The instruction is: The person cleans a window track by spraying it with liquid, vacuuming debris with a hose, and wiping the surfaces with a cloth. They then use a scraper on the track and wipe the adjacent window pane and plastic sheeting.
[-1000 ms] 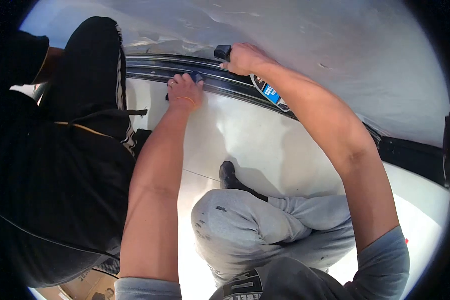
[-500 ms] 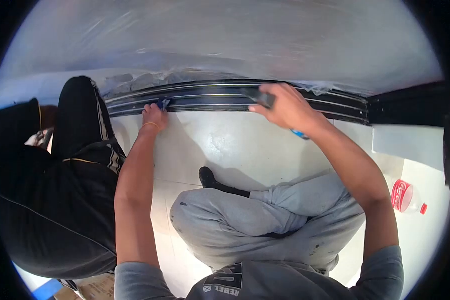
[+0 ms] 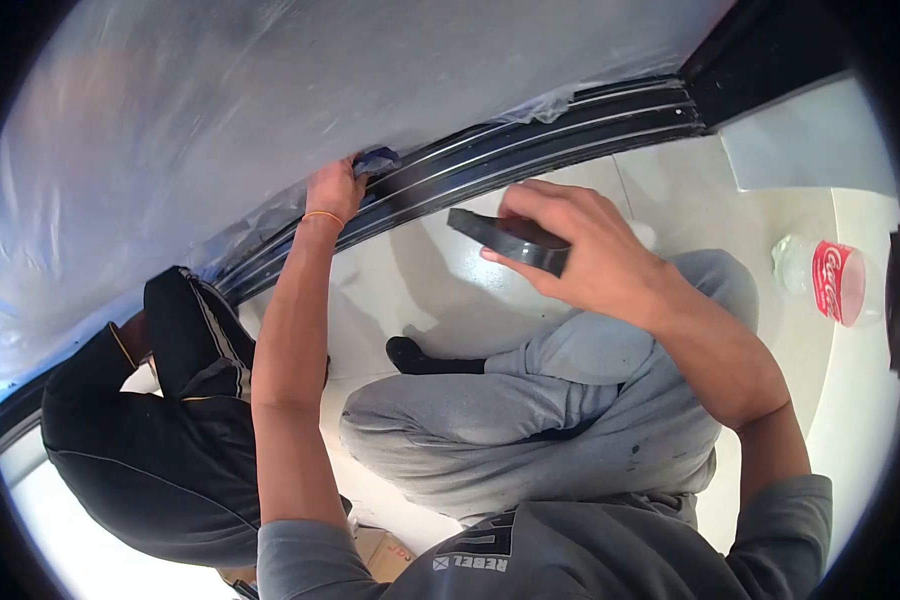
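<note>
My left hand (image 3: 336, 188) is closed at a crumpled dark blue cloth (image 3: 378, 160), which lies over the black sliding-door track (image 3: 530, 145). The fingertips are partly hidden behind the cloth. My right hand (image 3: 585, 235) is raised above the floor, apart from the track, with its fingers wrapped round a black, shiny, curved object (image 3: 510, 240). I cannot make out exactly what this object is. Behind the track rises a large panel covered with clear plastic film (image 3: 370, 70), bunched along its lower edge.
Another person in black clothes (image 3: 160, 450) sits close on the left. On the right a Coca-Cola bottle (image 3: 838, 282) lies on the pale tiled floor (image 3: 660, 190). A black frame post (image 3: 760, 60) rises at the track's right end. My crossed legs (image 3: 490, 420) are below.
The view has turned, so the track now slopes up to the right. My left hand has shifted deeper over the track with the cloth. My right hand has moved off the track with the black object.
</note>
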Demonstrator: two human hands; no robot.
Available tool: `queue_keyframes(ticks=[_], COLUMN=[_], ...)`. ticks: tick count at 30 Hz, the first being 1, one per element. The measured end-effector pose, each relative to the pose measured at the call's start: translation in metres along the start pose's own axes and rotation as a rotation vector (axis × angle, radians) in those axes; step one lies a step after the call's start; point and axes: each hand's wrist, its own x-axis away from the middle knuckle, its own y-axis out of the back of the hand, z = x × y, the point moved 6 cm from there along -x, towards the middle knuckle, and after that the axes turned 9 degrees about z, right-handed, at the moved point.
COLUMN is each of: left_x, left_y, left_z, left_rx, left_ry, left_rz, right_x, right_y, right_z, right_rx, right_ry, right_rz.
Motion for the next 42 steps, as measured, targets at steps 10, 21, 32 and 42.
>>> queue_keyframes(ticks=[10, 21, 32, 42], left_x=[-0.004, -0.017, -0.029, -0.004], left_y=[-0.004, -0.034, -0.036, -0.066], left_z=[-0.071, -0.111, -0.100, 0.044], left_rx=[-0.052, 0.045, -0.084, -0.064], left_ry=[-0.049, -0.182, -0.117, -0.057], left_rz=[-0.099, -0.129, -0.026, -0.135], right_x=[0.002, -0.003, -0.002, -0.013], right_y=[-0.003, -0.018, -0.014, 0.001], right_z=[-0.006, -0.010, -0.015, -0.021], right_rx=[0.019, 0.026, 0.005, -0.003], right_ry=[-0.080, -0.072, -0.119, -0.176], right_rz=[0.099, 0.115, 0.110, 0.139])
